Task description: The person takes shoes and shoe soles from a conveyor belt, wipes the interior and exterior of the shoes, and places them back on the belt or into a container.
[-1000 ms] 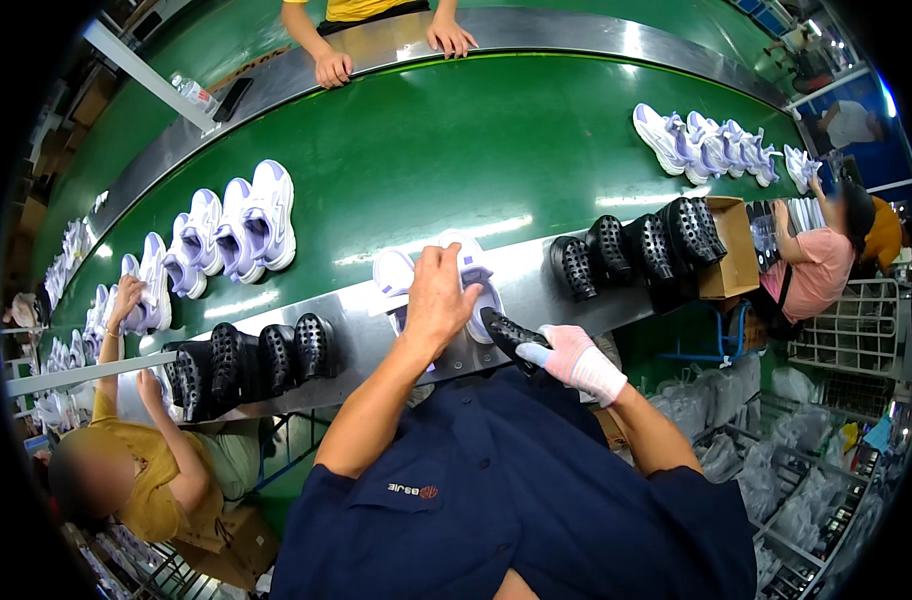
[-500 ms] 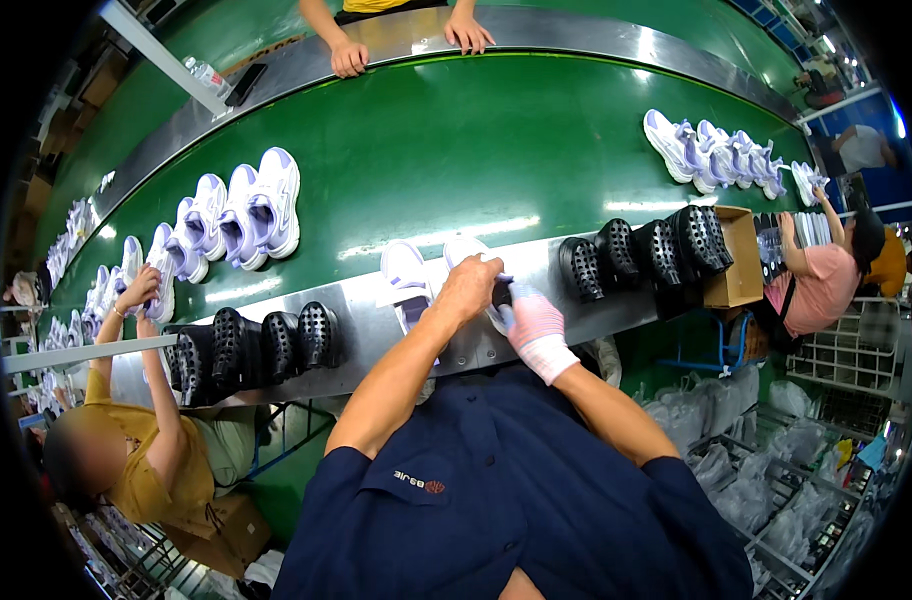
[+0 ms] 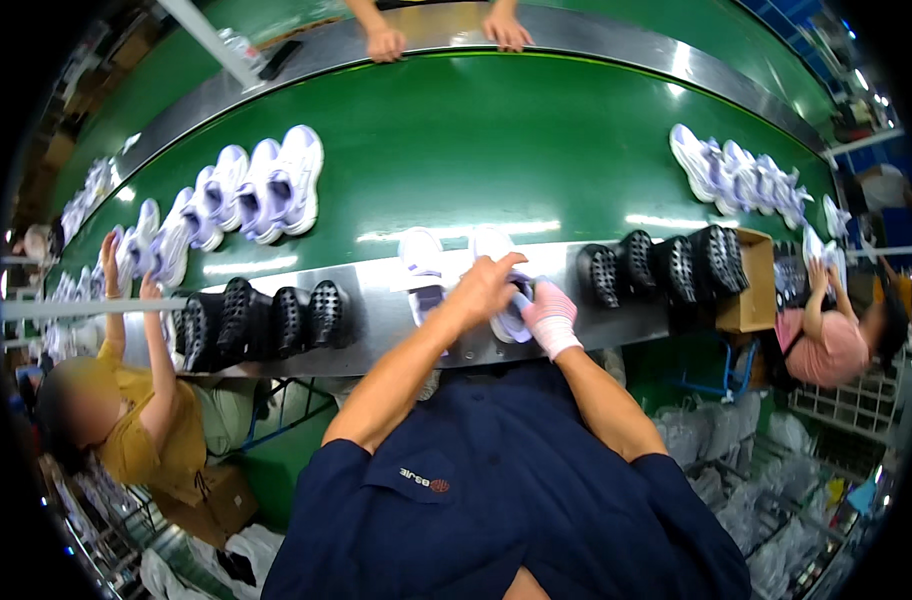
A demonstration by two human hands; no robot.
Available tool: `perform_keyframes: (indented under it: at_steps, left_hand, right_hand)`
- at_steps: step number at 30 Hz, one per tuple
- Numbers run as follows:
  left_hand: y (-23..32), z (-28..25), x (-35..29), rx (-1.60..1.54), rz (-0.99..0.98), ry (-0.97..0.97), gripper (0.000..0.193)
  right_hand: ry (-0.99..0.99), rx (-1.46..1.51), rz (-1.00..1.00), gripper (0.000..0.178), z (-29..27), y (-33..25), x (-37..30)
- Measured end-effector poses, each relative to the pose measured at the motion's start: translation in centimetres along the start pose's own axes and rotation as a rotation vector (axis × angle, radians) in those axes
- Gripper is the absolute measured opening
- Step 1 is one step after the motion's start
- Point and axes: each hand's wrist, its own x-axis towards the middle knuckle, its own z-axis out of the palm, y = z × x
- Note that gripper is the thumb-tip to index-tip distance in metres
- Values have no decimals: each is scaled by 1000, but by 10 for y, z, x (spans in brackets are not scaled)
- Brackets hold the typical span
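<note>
Gloved right hand has come in from the right since a second ago, when it held a black dotted piece; now it's at the worked shoe. All places below relative to the worked shoe.

Far left of it: co-worker in mustard top, both arms up, hands near the end of a row of white-lilac shoes. Row sits on the green belt, left of and beyond the worked shoe. Nearer, left: group of black dotted pieces on the steel ledge. Just left: second white-lilac shoe, toe pointing away.

Left hand, bare, over the middle of the worked shoe, fingers partly stretched; can't tell if it grips. Worked shoe lies on the ledge, toe pointing away toward the belt. Right hand curled at its right side by the opening; grip contents hidden, can't tell.

Straight beyond, across the belt: another person's two hands on the far metal edge. Right: more black pieces, then cardboard box. Beyond and right: more white-lilac shoes on the belt. Far right: co-worker in pink top, arms raised.
</note>
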Motion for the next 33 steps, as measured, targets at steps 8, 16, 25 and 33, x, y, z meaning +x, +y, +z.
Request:
perform_keyframes:
  at_steps: [8,16,25,33]
  left_hand:
    - [43,-42,-127,316,-498,368,52]
    - [-3,-1,-141,154,-451,470,54]
    - [-52,-119,-244,801,-978,846,51]
    - [28,-140,-227,646,-574,992,44]
  right_hand:
    - [4,-80,-43,52,11,12,1]
    - [-71,-81,-146,52,-7,-12,-7]
    - [144,258,-385,28,-56,-32,-61]
    - [-259,692,-270,30,-45,-102,-78]
